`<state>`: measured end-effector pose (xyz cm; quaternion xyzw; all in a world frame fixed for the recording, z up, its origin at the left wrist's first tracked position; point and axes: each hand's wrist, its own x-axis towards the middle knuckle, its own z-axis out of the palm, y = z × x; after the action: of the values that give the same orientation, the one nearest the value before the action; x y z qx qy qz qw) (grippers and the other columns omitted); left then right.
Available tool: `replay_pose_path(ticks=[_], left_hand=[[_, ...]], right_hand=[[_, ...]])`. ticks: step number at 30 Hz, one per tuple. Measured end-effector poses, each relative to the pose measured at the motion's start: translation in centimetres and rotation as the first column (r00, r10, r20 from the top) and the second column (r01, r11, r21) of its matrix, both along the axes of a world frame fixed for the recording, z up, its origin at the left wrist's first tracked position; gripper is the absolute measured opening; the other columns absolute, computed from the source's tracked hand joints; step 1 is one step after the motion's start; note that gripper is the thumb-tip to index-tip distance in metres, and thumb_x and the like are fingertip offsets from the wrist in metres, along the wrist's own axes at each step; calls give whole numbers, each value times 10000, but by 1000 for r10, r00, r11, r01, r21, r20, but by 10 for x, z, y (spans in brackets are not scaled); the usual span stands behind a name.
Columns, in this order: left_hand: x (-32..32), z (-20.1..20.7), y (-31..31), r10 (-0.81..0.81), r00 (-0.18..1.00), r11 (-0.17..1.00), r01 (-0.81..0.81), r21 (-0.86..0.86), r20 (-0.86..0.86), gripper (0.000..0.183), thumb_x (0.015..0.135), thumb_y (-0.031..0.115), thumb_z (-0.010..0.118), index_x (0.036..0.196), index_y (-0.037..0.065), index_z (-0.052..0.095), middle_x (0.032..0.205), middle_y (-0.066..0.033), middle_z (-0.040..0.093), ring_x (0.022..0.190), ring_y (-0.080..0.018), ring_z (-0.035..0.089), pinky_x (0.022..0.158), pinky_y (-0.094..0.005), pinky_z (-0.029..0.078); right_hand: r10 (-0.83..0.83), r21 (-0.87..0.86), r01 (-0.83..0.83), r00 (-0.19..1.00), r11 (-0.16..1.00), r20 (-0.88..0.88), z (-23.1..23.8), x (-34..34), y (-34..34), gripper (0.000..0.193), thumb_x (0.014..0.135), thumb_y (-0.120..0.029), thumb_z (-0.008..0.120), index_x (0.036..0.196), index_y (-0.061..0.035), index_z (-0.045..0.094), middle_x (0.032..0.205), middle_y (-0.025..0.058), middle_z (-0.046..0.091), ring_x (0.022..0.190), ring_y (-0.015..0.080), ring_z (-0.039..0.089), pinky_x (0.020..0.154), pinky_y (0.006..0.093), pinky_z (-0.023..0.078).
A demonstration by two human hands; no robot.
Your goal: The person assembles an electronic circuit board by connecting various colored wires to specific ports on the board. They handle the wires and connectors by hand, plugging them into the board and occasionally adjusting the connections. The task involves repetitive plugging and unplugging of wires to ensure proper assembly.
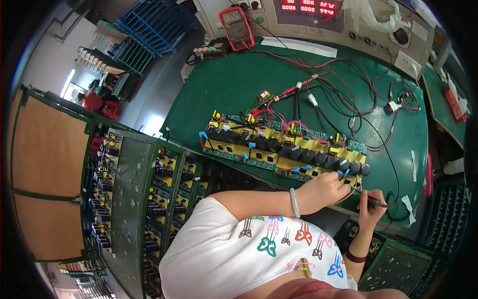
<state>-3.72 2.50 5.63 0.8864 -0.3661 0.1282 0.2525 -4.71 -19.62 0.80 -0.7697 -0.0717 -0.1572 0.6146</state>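
A long row of green circuit boards (264,162) lies slantwise along the near side of the bench, carrying black round capacitors (271,143), yellow parts and small blue parts. My left hand (326,192) rests at the row's right end, its fingers closed in a pinch. What they hold, if anything, is hidden; a thin yellow wire (348,195) runs beside them. Just to its right, my right hand (371,209) is closed around a black pen-shaped tool (377,203) with a cord, its tip near the board's right end. The tool's exact kind is unclear.
Red and black leads (343,62) tangle across the green bench top (209,84). A red multimeter (236,29) leans at the back, beside a panel with red digits (306,7). A small lit display board (261,97) stands behind the row. Racks of similar boards (167,172) fill the left.
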Motion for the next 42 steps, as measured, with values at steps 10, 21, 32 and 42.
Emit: replay_pose_path(ticks=[10, 21, 32, 42], left_hand=[[2, 7, 7, -64, 997, 996, 66, 53, -38, 119, 769, 102, 597, 851, 65, 520, 722, -64, 542, 762, -237, 561, 697, -349, 494], [13, 21, 17, -164, 973, 986, 168, 7, -161, 221, 745, 32, 642, 956, -6, 590, 814, -84, 593, 762, -249, 586, 658, -352, 504], [15, 19, 18, -195, 957, 980, 199, -4, -214, 271, 716, 24, 645, 977, -22, 593, 860, -102, 626, 786, -261, 606, 657, -351, 511], [13, 12, 13, -151, 978, 989, 151, -12, -142, 100, 762, 98, 592, 822, 68, 518, 726, -64, 494, 708, -239, 551, 612, -355, 477]], right_hand=[[84, 69, -83, 996, 994, -9, 62, 75, -21, 118, 937, -61, 646, 852, -65, 564, 692, -32, 524, 528, 33, 461, 452, 198, 346], [243, 102, -227, 950, 968, -195, 34, 143, -4, 215, 955, -220, 647, 845, -69, 540, 662, -46, 512, 545, 20, 433, 465, 210, 304], [223, -7, -232, 944, 973, -243, 29, 148, -7, 242, 946, -219, 650, 823, -52, 525, 674, -41, 513, 603, 43, 445, 546, 228, 353], [131, -35, -144, 961, 989, -243, 10, 148, -14, 206, 944, -189, 655, 835, -61, 536, 688, -52, 499, 615, 48, 435, 537, 241, 329]])
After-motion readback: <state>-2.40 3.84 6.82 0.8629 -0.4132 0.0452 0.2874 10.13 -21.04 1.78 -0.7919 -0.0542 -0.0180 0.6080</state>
